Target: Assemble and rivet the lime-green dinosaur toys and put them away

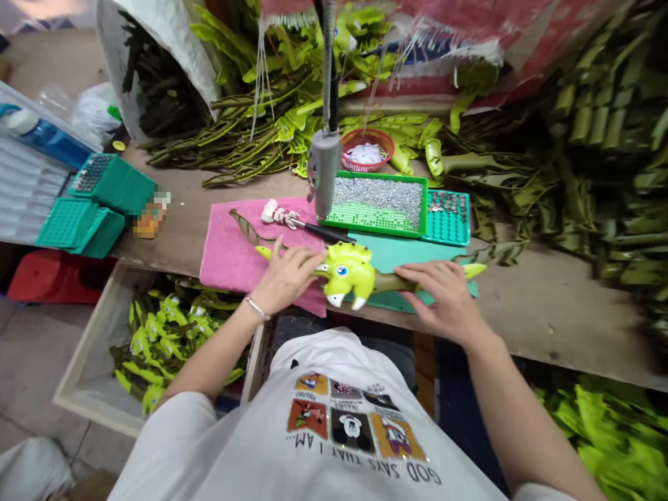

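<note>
A green dinosaur toy (351,270) lies sideways before me, its yellow-green horned head in the middle and its long olive arms reaching out to both sides. My left hand (287,275) grips the left arm just beside the head, fingers curled over it. On the other arm, near its yellow-green tip, my right hand (442,291) closes with thumb below and fingers above. Under the toy are a pink cloth (229,243) and a turquoise mat (399,254). A screwdriver-like tool with a dark shaft and wrapped white handle (279,214) lies just behind it.
A grey power driver (324,174) hangs above the bench. Behind are a green tray of small screws (383,233), a teal tray (463,236) and a red basket of white pieces (385,161). Olive parts pile at the right (589,125). A bin (78,390) of similar toys stands lower left.
</note>
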A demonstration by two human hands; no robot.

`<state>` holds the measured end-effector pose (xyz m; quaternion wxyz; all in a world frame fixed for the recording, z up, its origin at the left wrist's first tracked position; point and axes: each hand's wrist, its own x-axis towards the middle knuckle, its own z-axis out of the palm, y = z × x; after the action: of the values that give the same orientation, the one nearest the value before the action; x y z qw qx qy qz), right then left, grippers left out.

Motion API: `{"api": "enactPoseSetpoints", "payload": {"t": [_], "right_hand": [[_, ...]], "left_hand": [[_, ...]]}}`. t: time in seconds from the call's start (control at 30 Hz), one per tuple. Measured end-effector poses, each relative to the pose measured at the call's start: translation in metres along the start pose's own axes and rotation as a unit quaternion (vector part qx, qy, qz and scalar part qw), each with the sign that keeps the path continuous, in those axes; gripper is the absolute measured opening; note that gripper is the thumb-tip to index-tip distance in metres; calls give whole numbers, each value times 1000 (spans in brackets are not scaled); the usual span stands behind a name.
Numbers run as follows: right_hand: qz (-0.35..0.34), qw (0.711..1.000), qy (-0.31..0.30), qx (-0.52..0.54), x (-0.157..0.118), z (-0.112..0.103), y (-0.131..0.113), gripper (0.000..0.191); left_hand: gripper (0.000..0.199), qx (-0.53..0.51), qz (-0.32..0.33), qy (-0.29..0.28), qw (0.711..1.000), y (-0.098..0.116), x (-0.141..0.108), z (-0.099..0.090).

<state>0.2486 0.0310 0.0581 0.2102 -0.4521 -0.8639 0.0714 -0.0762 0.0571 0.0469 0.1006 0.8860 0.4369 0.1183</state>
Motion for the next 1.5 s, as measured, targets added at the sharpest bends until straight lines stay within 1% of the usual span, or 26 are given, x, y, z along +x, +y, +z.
{"api": "enactPoseSetpoints", "payload": {"t": [0.1, 0.17, 0.2, 0.23, 0.3, 0.37, 0.4, 0.43, 0.47, 0.5, 0.53, 0.6, 0.67, 0.7, 0.77, 0.8, 0.87, 0.93, 1.0, 1.07, 1.1, 1.17, 1.2, 1.27, 1.4, 1.5], "right_hand": [[-1, 1000, -28, 14, -13, -20, 26, 27], [7, 998, -51, 42, -14, -25, 36, 26], [16, 997, -53, 56, -10, -26, 40, 25], [28, 997, -44, 64, -4, -26, 43, 24], [57, 997, 0, 58, 17, -19, 52, 23], [84, 995, 38, 38, 46, -6, 63, 25], [93, 994, 40, 32, 62, 4, 69, 25], [95, 995, 29, 28, 78, 14, 75, 26], [89, 996, 6, 22, 94, 24, 80, 27], [75, 997, -25, 11, 108, 34, 83, 29], [56, 997, -59, -5, 121, 43, 85, 30], [17, 991, -122, -48, 139, 57, 86, 31], [-10, 982, -167, -90, 150, 65, 86, 30], [-18, 978, -180, -106, 152, 67, 87, 29], [-25, 974, -187, -123, 155, 69, 90, 27], [-25, 975, -183, -123, 155, 69, 93, 26], [-13, 982, -160, -99, 157, 69, 100, 23], [19, 992, -117, -40, 158, 67, 106, 20], [75, 994, -62, 49, 159, 63, 110, 19], [134, 980, -15, 145, 160, 58, 108, 18], [153, 970, -2, 187, 159, 55, 106, 18], [158, 955, -4, 252, 158, 49, 100, 18], [150, 950, -13, 273, 158, 47, 97, 18], [134, 948, -21, 289, 157, 43, 94, 15], [143, 957, 16, 250, 152, 39, 94, 16], [139, 964, 16, 226, 146, 35, 88, 20]], "left_hand": [[39, -19, 3, 4, 1000, 29, 8, 18], [41, -41, -1, -4, 999, 38, 11, 28], [41, -54, -3, -3, 999, 39, 13, 31], [42, -72, -5, 4, 997, 39, 14, 31], [44, -133, -6, 30, 991, 38, 17, 26], [47, -236, -9, 54, 970, 40, 23, 17], [47, -296, -19, 61, 953, 42, 29, 14], [46, -358, -36, 64, 931, 45, 35, 12], [46, -421, -63, 64, 902, 49, 42, 11], [45, -486, -97, 60, 867, 52, 50, 11], [44, -548, -134, 54, 824, 55, 60, 13], [42, -657, -207, 42, 724, 59, 79, 17], [38, -728, -274, 47, 627, 59, 99, 21], [34, -749, -305, 56, 585, 58, 109, 21], [29, -774, -362, 76, 514, 57, 127, 21], [27, -781, -385, 86, 484, 56, 136, 20], [24, -788, -426, 99, 434, 55, 153, 19], [23, -790, -459, 107, 393, 54, 169, 20], [20, -789, -485, 111, 359, 54, 183, 22], [16, -795, -499, 120, 323, 53, 196, 25], [16, -801, -501, 126, 302, 52, 202, 26], [20, -819, -491, 137, 266, 51, 211, 28], [23, -826, -482, 141, 255, 50, 214, 29], [29, -833, -471, 142, 252, 48, 217, 31], [36, -830, -474, 114, 269, 45, 213, 31], [38, -833, -466, 108, 280, 46, 205, 28]]}}
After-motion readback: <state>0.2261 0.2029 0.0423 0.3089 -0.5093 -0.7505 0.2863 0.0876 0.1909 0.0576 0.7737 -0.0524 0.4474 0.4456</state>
